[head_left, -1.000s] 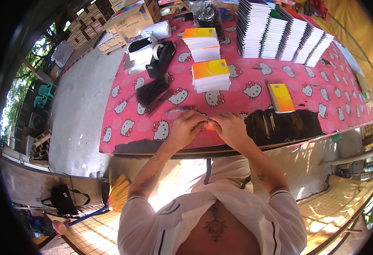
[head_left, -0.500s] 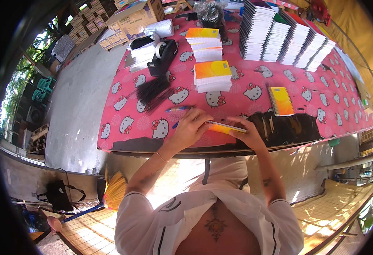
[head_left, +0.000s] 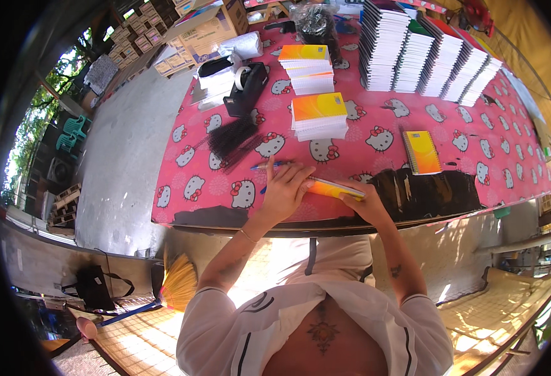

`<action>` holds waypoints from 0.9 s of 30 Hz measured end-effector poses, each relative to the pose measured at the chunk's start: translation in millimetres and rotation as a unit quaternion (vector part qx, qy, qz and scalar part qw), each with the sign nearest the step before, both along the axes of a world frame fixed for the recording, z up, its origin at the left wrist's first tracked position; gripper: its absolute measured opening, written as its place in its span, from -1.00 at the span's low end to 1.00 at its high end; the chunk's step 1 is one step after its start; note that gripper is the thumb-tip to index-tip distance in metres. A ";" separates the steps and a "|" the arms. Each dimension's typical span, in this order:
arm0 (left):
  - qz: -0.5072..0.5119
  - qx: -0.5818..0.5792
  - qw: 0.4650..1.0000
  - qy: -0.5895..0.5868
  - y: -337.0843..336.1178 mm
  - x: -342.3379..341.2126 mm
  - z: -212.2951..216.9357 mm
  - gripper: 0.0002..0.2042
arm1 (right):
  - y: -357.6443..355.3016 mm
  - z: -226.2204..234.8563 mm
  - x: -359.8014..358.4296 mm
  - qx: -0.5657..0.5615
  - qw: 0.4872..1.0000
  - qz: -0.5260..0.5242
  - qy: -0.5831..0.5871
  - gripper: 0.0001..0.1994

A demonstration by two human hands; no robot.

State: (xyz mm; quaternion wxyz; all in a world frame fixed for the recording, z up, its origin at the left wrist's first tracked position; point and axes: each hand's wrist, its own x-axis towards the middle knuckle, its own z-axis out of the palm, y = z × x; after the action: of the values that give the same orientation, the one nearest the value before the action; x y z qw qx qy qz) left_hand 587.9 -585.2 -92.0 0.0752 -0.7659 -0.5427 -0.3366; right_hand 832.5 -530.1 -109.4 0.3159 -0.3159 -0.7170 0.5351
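Observation:
Near the front edge of the table, a small yellow-orange notebook (head_left: 333,188) is held tilted between my hands, its edge toward me. My left hand (head_left: 286,189) closes on its left end, fingers over the edge, with one finger pointing up. Around the right end, my right hand (head_left: 364,200) grips with thumb and fingers. Partly behind my left hand lies a blue pen (head_left: 270,165). A finished-looking yellow spiral notebook (head_left: 423,152) lies flat to the right. Beyond my left hand is a loose bunch of thin black binding coils (head_left: 233,139).
Two stacks of yellow-orange notebooks, a near stack (head_left: 319,116) and a far stack (head_left: 305,67), stand mid-table. Tall piles of spiral notebooks (head_left: 385,50) rise at the back right. A black tape dispenser (head_left: 248,91) and a cardboard box (head_left: 209,30) are at the back left.
The whole view has shifted slightly. My left hand's fingers have moved along the notebook's edge, and one finger now points upward. Both hands keep hold of the notebook.

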 end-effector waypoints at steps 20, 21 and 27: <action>0.057 -0.087 0.984 0.146 -53.0 43.3 -54.5 -0.20 | -0.7 -18.0 -1.9 0.033 0.998 -0.036 0.030 -0.65; 0.064 -0.073 0.987 0.126 -44.6 42.2 -46.5 -0.19 | 1.6 -20.2 -3.1 0.036 0.998 -0.045 0.036 -0.65; 0.074 -0.103 0.984 0.124 -35.4 51.4 -32.3 -0.14 | 3.9 -21.7 -1.3 0.017 0.998 -0.027 0.051 -0.65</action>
State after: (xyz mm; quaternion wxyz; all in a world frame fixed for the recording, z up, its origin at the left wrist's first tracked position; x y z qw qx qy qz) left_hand 639.3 -620.6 -124.2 0.0874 -0.7633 -0.6156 -0.1752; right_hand 831.2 -526.2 -131.0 0.3713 -0.3018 -0.7007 0.5293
